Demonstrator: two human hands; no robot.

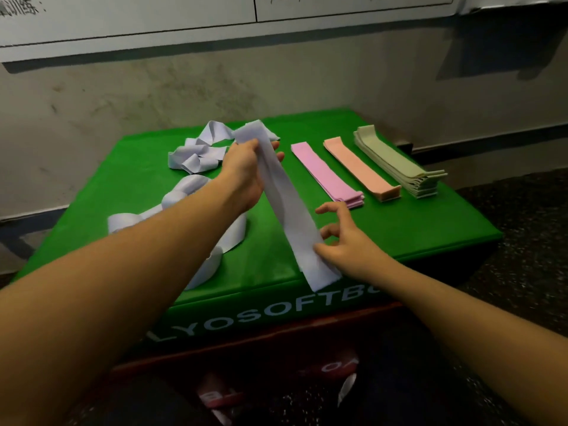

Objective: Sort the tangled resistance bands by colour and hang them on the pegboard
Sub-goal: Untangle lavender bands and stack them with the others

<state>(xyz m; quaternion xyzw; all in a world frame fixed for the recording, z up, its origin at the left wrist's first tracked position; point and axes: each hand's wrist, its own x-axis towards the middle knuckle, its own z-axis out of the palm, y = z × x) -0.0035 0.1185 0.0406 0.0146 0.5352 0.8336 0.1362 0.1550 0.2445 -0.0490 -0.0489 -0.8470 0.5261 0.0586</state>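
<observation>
1. Pinching the near end of a pale lavender band (289, 204), my right hand (344, 241) pins it to the green box top (399, 222).
2. My left hand (242, 176) grips the band's raised far end.
3. Loose lavender bands (196, 155) lie tangled at left.
4. Further right, pink stack (325, 173), peach stack (359, 167), green stack (396, 161) lie side by side.

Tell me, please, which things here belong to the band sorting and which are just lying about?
In use: lavender band, left hand, right hand, tangled lavender bands, pink stack, peach stack, green stack.
Just there: green box, wall board.
</observation>
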